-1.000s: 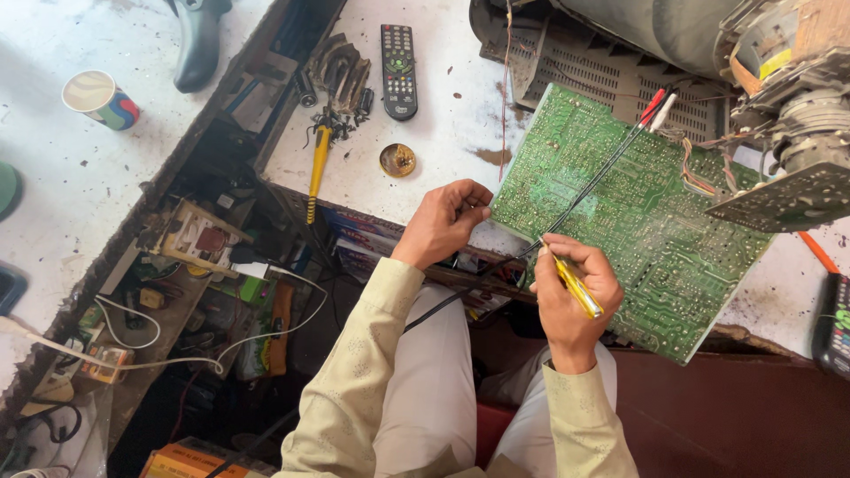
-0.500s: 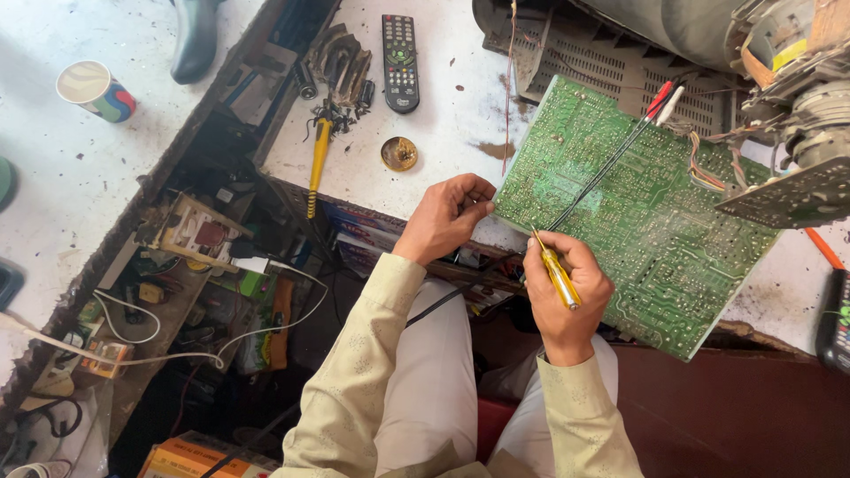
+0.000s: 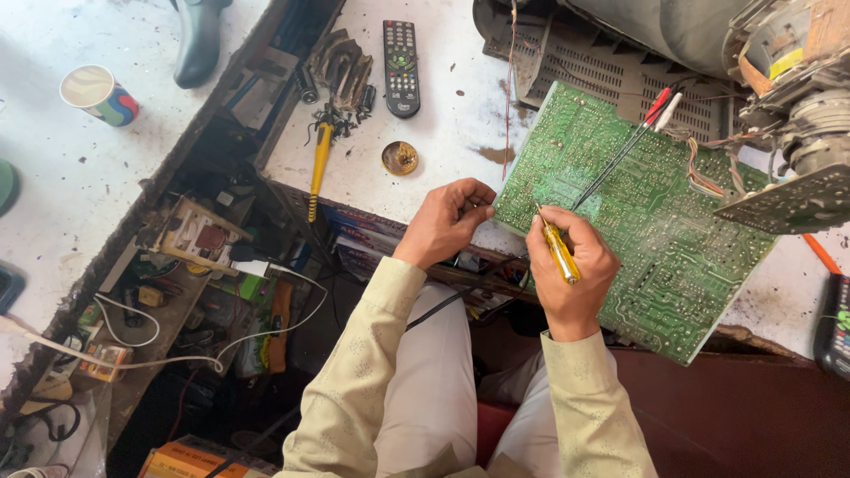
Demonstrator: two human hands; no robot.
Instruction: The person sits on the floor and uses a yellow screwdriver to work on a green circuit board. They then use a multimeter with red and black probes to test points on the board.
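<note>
The left hand point(image 3: 447, 221) pinches the near-left edge of the green circuit board point(image 3: 646, 239). The right hand point(image 3: 571, 265) grips a yellow-handled screwdriver point(image 3: 560, 250), tip on the board.

Single head-worn view, steeply downward, close above workbench point(image 3: 443, 142), lap

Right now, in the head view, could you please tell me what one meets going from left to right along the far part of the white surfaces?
Paper cup → dark boot → yellow-handled screwdriver → black remote control → green circuit board → grey tube neck assembly.
</note>
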